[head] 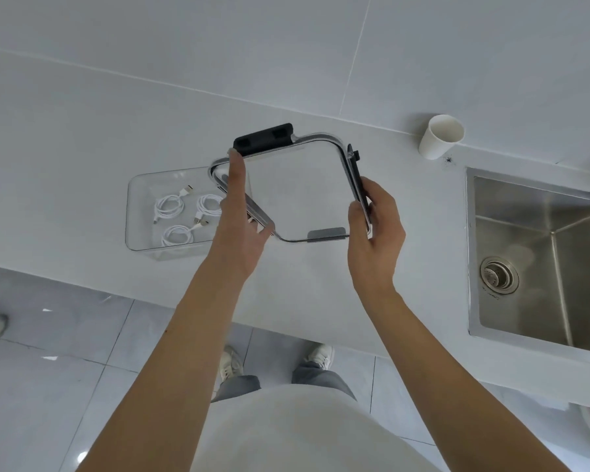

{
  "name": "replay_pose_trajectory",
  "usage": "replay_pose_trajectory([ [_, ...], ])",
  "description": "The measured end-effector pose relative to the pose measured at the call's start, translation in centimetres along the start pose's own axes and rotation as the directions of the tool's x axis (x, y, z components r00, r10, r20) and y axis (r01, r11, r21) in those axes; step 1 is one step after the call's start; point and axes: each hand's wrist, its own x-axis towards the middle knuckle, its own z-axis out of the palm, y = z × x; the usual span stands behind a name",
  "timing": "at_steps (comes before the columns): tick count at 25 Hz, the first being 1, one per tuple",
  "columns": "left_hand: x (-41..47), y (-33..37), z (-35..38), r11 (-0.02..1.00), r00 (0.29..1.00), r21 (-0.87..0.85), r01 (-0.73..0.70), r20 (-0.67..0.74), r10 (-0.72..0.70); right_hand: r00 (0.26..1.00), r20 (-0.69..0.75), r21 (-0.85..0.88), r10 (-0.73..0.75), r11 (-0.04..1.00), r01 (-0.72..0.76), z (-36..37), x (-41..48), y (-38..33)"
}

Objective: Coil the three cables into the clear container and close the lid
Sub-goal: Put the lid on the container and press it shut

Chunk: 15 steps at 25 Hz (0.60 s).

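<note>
The white countertop (82,131) runs past a steel sink (525,212) at the right. On it sits the clear container (133,212), open, and just right of it the lid (297,192) hangs in the air between two hands. The left hand (241,240) pinches its left edge, forefinger laid straight along the rim; the right hand (377,240) curls round the black-latched side. A paper cup (440,136) stands behind. The three coiled cables (174,216) already lie inside, so closing is in hand: I'd say the lid must go left, square up, then be pressed down
</note>
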Motion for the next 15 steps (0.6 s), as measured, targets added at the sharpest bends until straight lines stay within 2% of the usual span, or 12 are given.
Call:
replay_pose_trajectory([
  [5, -1.0, 4.2, -5.2, 0.976, 1.000, -0.218, 0.014, 0.029, -0.008, 0.999, -0.020, 0.022, -0.048, 0.999, 0.048, 5.1, -3.1, -2.4],
  [8, -1.2, 6.2, -8.6, 0.924, 0.995, -0.373, 0.082, 0.084, -0.054, 0.996, -0.025, 0.026, -0.091, 0.995, 0.091, 8.3, -4.7, -3.5],
  [11, -0.7, 7.5, -12.0, 0.877, 0.987, -0.460, 0.137, 0.136, -0.084, 0.984, -0.039, 0.018, -0.176, 0.984, 0.177, 11.2, -6.5, -4.6],
  [15, -0.4, 8.7, -15.3, 0.816, 0.970, -0.555, 0.161, 0.240, -0.028, 0.964, -0.041, -0.032, -0.264, 0.964, 0.262, 13.5, -8.2, -5.8],
])
